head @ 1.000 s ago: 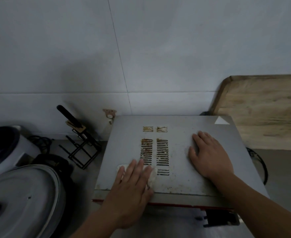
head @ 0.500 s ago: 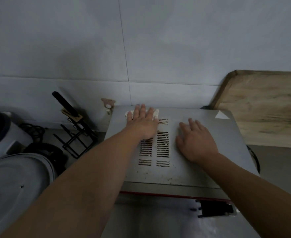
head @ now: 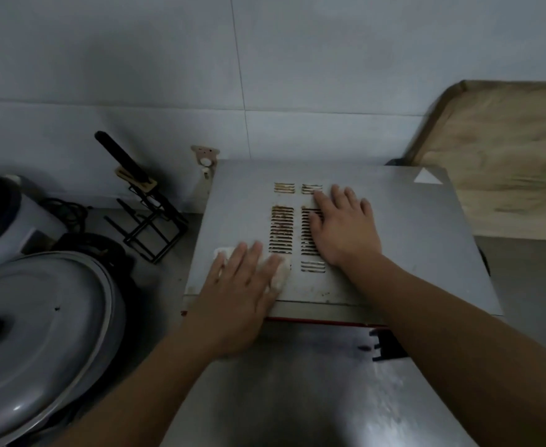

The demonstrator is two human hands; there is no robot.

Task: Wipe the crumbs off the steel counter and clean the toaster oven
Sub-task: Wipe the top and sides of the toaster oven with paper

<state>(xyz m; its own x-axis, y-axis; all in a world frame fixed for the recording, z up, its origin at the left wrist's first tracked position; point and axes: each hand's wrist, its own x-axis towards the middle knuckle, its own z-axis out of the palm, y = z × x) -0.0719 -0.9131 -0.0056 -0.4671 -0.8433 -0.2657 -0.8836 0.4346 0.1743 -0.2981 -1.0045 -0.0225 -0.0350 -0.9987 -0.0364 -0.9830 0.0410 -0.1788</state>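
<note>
With my left hand flat on the cloth and right hand flat on the oven, holding nothing, the cloth may snag the near vents.

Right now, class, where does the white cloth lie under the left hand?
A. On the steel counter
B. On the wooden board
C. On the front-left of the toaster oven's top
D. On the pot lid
C: the left hand presses the white cloth flat on the toaster oven top, left of the vent slots.
</note>
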